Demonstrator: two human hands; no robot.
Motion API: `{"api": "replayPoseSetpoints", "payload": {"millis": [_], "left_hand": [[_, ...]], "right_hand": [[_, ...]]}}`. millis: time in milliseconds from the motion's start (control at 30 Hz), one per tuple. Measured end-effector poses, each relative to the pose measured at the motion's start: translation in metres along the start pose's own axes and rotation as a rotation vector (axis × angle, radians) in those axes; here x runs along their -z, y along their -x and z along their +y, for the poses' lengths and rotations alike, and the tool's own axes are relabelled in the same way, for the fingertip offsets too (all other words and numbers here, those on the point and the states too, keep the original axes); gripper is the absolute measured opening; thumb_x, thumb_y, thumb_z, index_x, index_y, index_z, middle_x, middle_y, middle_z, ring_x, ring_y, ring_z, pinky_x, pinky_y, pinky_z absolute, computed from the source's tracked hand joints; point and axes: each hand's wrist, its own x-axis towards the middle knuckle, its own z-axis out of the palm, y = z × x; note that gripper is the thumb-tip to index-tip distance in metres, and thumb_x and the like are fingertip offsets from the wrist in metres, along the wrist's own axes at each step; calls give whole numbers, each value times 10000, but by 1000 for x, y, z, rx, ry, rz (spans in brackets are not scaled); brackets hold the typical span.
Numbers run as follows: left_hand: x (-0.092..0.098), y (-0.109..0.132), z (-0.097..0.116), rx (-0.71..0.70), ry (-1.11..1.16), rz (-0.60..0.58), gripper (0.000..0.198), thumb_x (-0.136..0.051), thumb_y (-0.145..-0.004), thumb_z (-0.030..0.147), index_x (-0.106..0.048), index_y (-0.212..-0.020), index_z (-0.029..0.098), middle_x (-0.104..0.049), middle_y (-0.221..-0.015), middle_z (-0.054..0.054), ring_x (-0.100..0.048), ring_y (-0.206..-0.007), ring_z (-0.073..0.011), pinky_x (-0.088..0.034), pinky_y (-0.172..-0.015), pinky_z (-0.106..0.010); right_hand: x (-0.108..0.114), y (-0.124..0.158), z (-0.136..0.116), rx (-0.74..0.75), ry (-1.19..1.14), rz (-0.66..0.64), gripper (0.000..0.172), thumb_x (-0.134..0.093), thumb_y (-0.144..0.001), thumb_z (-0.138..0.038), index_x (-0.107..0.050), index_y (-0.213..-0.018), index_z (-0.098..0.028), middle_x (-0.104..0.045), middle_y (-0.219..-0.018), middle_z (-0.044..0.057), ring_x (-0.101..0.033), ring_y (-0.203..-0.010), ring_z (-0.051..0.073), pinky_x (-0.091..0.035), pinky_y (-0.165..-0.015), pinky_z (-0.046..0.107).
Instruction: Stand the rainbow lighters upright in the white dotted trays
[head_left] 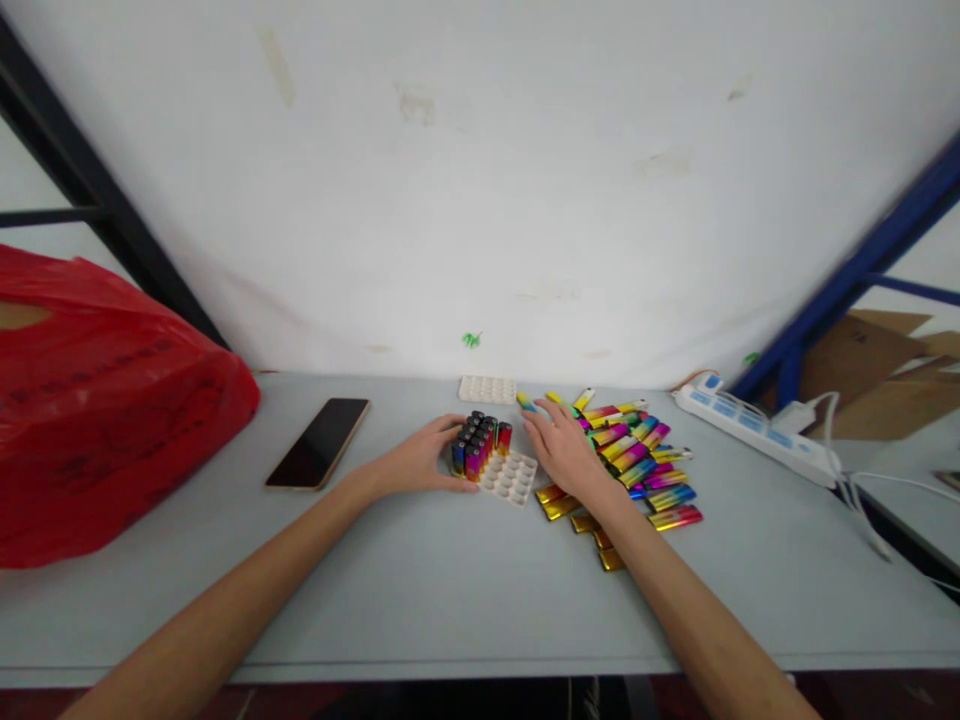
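My left hand (427,457) curls around the left end of a white tray (514,480) with round pockets, thumb at the front and fingers behind. Several shiny gradient-coloured lighters (480,445) stand upright in the tray's left part, dark ends up; the pockets on the right side are bare. Just to the right, my right hand (562,450) has its fingertips on a yellow-and-blue lighter (524,402), held behind the tray. Under and beside that hand spreads a loose pile of metallic lighters (637,455), with gold ones (559,505) nearest me.
A second white pocketed tray (487,389) lies against the wall. To the left are a black-screened phone (319,443) and a large red plastic bag (112,400). A white power strip (757,435) with cables lies at the right, near cardboard (862,370) beyond a blue frame (791,370).
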Motion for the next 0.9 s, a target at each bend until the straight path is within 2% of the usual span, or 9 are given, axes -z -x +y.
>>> {"api": "replayPoseSetpoints", "payload": {"millis": [100,267,400,600,667,767,900], "left_hand": [[0,0,-1,-1,-7,8,1022,-1128,-833,792,-832,-1647,249,-722,-1833,-185,-687,-1705,-496,-517,-1511,-625],[0,0,-1,8,-13,1,1048,-1119,-831,810,-824,-1661,243,-714,-1840,-197,-677,-1720,-507,-519,-1510,-631],[-1,1,-2,21,-11,4,1049,-1111,-824,835,-831,-1654,258,-711,-1847,-187,-677,-1721,-508,-524,-1510,-624],[-2,0,-3,11,-6,5,1030,-1111,-829,820,-833,-1649,263,-722,-1836,-180,-685,-1709,-510,-528,-1508,-636],[-1,0,-2,17,-15,6,1027,-1116,-817,824,-842,-1635,266,-725,-1830,-175,-695,-1698,-513,-544,-1499,-620],[0,0,0,10,-23,-1,1018,-1101,-833,841,-841,-1633,269,-727,-1825,-166,-701,-1692,-500,-546,-1499,-586],[1,0,2,-8,-6,-2,1008,-1100,-856,821,-833,-1649,259,-734,-1813,-175,-702,-1689,-501,-545,-1498,-597]], "right_hand": [[-8,1,6,-65,142,-99,360,-620,-1273,-251,-917,-1477,-252,-855,-1593,206,-764,-1506,385,-515,-1395,649],[-7,-2,13,-46,163,-108,341,-631,-1261,-223,-969,-1229,-258,-937,-1249,153,-842,-1213,330,-582,-1299,573],[-4,-6,20,-66,122,-55,275,-709,-1170,-123,-953,-1219,-240,-912,-1304,174,-853,-1192,339,-649,-1169,495],[-4,-10,20,-155,93,-74,312,-661,-1117,-27,-860,-1248,-227,-872,-1311,181,-845,-1157,348,-660,-1061,451],[-4,-11,19,-157,61,-25,353,-607,-1114,-11,-838,-1272,-226,-861,-1320,187,-837,-1186,355,-664,-1096,463],[-2,-12,19,-136,-36,123,375,-564,-1126,-44,-823,-1323,-228,-830,-1363,195,-831,-1245,366,-669,-1179,514],[4,-12,22,-129,-284,301,252,-662,-1118,-202,-828,-1304,-240,-836,-1344,192,-844,-1280,377,-686,-1220,568]]}}
